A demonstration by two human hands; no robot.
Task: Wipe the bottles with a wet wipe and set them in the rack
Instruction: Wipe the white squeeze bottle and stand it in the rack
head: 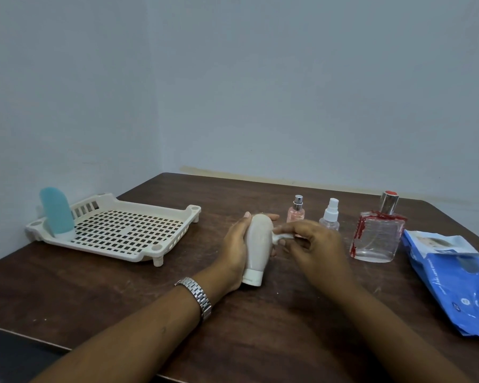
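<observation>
My left hand (234,244) grips a beige squeeze bottle (257,244) over the middle of the table, its white cap pointing toward me. My right hand (314,244) pinches a small white wet wipe (281,236) against the bottle's right side. A cream perforated rack (138,250) stands at the left, and a blue tube bottle (56,211) sits cap-down in its far left corner. Behind my right hand stand a small pink spray bottle (296,212), a clear spray bottle (330,217) and a square glass perfume bottle (378,236) with red marks.
A blue pack of wet wipes (459,283) lies open at the right edge of the brown wooden table (122,294). Pale walls close in behind and to the left of the table. I wear a metal watch (197,295) on the left wrist.
</observation>
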